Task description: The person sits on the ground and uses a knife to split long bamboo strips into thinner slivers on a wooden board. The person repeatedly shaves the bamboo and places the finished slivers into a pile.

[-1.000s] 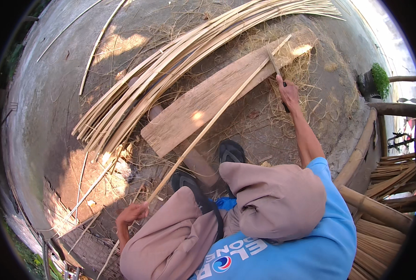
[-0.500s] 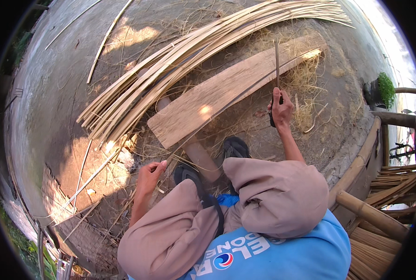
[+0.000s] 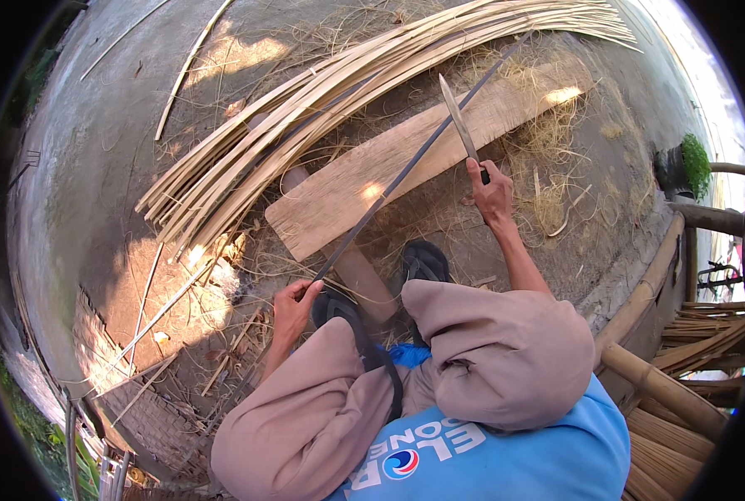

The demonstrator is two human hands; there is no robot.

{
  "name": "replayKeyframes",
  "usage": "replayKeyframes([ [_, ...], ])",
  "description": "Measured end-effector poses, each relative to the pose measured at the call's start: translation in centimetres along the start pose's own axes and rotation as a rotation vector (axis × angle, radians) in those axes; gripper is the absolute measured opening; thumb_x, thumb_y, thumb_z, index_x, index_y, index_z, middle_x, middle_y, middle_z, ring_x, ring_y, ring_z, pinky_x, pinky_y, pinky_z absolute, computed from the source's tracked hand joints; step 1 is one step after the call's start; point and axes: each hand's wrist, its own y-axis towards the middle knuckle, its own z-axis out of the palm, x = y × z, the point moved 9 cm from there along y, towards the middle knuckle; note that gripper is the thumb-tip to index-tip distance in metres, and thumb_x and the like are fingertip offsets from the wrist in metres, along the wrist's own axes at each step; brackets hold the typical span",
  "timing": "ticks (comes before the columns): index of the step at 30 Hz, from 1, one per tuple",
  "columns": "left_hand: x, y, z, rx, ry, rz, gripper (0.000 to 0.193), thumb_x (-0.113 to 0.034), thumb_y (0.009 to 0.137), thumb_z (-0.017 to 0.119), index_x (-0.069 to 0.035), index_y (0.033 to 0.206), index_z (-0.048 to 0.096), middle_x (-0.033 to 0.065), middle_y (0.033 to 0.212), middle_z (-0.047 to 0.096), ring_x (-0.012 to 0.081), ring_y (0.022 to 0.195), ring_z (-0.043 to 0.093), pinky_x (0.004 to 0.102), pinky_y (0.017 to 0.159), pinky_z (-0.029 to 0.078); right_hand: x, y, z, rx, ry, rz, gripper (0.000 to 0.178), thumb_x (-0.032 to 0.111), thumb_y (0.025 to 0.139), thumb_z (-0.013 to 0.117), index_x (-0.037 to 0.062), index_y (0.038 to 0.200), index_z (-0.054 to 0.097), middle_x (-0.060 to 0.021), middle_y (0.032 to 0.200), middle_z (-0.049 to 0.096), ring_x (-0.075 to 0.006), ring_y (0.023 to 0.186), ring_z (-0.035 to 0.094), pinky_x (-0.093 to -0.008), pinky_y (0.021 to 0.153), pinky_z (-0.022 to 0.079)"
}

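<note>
Underneath everything, one rough grey floor (image 3: 88, 209), littered with thin, curled, straw-coloured shavings (image 3: 548, 196). Across its upper part, one long bundle of pale, split, woody strips (image 3: 306, 125), too many to count. At the lower edge, one pair of bent legs in loose beige trousers (image 3: 506, 359), beside one bright blue shirt (image 3: 523, 459) bearing white block lettering (image 3: 439, 447) and one round red, white and blue emblem (image 3: 401, 464). Below the bundle, one broad, light-brown wooden plank (image 3: 331, 209), slanting up to the right, with one round wooden log (image 3: 360, 284) passing under its left end. At the right, one thick bamboo pole (image 3: 665, 388) above stacked pale strips (image 3: 673, 442). Toward upper left, two loose pale strips (image 3: 190, 71), well apart from the bundle. Over the plank, one long, thin, dark strip (image 3: 402, 176), running diagonally up to the bundle's edge. Near the right rim, one dark pot (image 3: 670, 171) holding one leafy green plant (image 3: 695, 165). Below the plank, two black sandals (image 3: 427, 264). One straight steel-bladed knife (image 3: 468, 140), tip upward and slightly left, crossing the dark strip in view; cannot tell whether touching. Smallest, two bare hands: left hand (image 3: 293, 307) with thumb and finger pinched on the dark strip's near part, other fingers curled; right hand (image 3: 494, 196) closed around the knife's black handle.
</note>
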Motion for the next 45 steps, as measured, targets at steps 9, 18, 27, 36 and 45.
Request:
replayKeyframes([
  [9,-4.4,-0.5,2.2,-0.284,0.545,0.357,0.032,-0.034,0.104,0.065,-0.016,0.129,0.074,0.0151,0.086,0.073,0.0314,0.069,0.07,0.0403,0.066,0.053,3.1,-7.4,4.7,0.382,0.046,-0.014,0.057,0.054,0.101,0.064,-0.0017,0.089,0.069,-0.0243,0.066,0.063,-0.0402,0.062,0.065,-0.0484,0.062,0.049],
  [18,-3.7,0.2,0.6,-0.077,0.42,0.167,0.039,-0.044,0.102,0.064,-0.017,0.128,0.075,0.0169,0.106,0.078,0.0316,0.096,0.076,0.0367,0.085,0.056,2.6,-7.3,5.0,0.339,-0.02,0.068,0.056,0.052,0.099,0.067,-0.0009,0.082,0.062,-0.0261,0.067,0.063,-0.044,0.066,0.066,-0.0514,0.064,0.051],
  [27,-1.0,-1.2,-3.5,0.004,0.309,0.162,0.035,-0.032,0.104,0.067,-0.006,0.127,0.074,0.0207,0.109,0.078,0.0173,0.096,0.073,0.0321,0.084,0.055,-8.2,4.1,-3.2,0.03,-0.093,0.096,0.073,0.065,0.101,0.055,-0.002,0.076,0.067,-0.0209,0.063,0.063,-0.0295,0.056,0.064,-0.0446,0.056,0.047],
  [36,0.0,-1.1,-4.7,0.027,0.306,0.057,0.038,-0.031,0.105,0.066,-0.003,0.129,0.072,0.0217,0.119,0.075,0.0201,0.11,0.071,0.0342,0.097,0.052,0.1,1.9,0.8,0.277,-0.078,-0.129,0.07,0.063,0.1,0.058,-0.0024,0.077,0.065,-0.0175,0.059,0.059,-0.0279,0.058,0.061,-0.0467,0.059,0.047],
  [45,-1.7,-1.0,-3.4,0.04,0.258,-0.022,0.032,-0.03,0.099,0.074,-0.005,0.12,0.078,0.008,0.09,0.077,0.0099,0.082,0.067,0.0272,0.079,0.053,-13.0,17.2,-13.9,-0.144,-0.337,0.247,0.078,0.072,0.099,0.048,-0.0012,0.075,0.063,-0.017,0.067,0.061,-0.0337,0.069,0.063,-0.0479,0.071,0.048],
])
